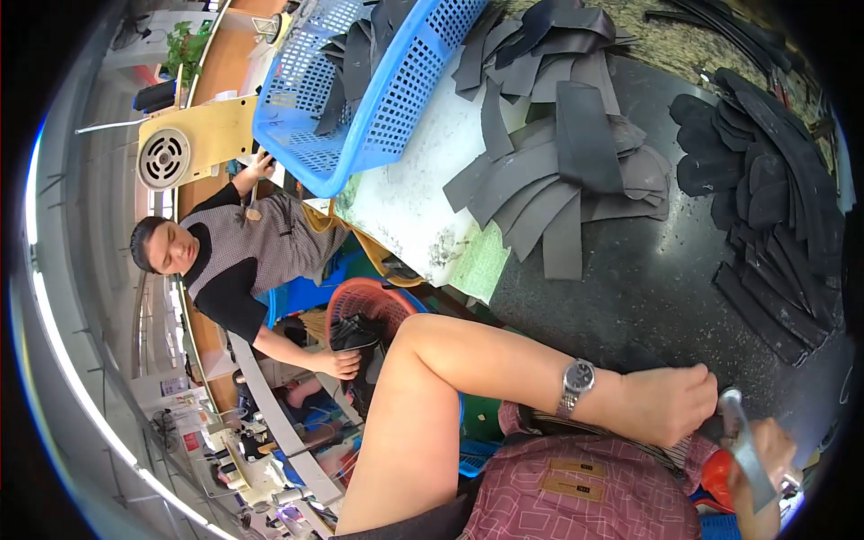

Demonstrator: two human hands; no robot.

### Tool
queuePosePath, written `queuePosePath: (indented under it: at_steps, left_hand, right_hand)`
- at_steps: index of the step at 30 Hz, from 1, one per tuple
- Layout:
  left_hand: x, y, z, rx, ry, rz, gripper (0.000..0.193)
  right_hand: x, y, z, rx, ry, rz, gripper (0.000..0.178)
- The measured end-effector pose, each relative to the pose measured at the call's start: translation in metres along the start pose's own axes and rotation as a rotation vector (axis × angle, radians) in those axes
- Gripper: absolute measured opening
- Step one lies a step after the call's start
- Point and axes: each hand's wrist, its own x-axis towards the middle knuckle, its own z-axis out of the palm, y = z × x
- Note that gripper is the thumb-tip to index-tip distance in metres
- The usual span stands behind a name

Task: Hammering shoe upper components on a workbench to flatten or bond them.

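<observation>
My left hand, with a steel watch on the wrist, is closed at the table's near edge. Its fingers are curled toward my right hand, and whatever they grip is hidden. Beside it, at the lower right, my right hand is closed around a hammer with a grey metal head, rounded at one end and flared at the other. Something dark shows between the two hands. Close by is a red, rounded object, partly covered.
Grey-black strips lie fanned in piles on the dark tabletop. More black pieces are stacked at the right. A blue basket stands at the far left. Another person reaches into a red basket.
</observation>
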Motion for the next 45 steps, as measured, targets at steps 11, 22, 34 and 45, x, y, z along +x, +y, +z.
queuePosePath:
  at_steps: [11, 22, 34, 45]
  left_hand:
    - [-0.014, -0.004, -0.018, -0.146, 0.035, -0.142, 0.026]
    - [0.035, -0.023, 0.008, -0.394, 0.052, -0.079, 0.013]
    - [0.035, -0.031, -0.005, -0.181, -0.149, 0.164, 0.03]
    - [0.02, -0.033, -0.019, -0.302, -0.235, 0.035, 0.033]
  right_hand:
    - [0.007, -0.001, 0.007, -0.064, -0.023, -0.094, 0.024]
    - [-0.031, 0.007, -0.008, 0.009, 0.037, 0.232, 0.016]
    - [-0.007, 0.02, -0.008, -0.091, 0.131, -0.126, 0.028]
    - [0.016, 0.012, -0.011, 0.009, 0.007, -0.191, 0.027]
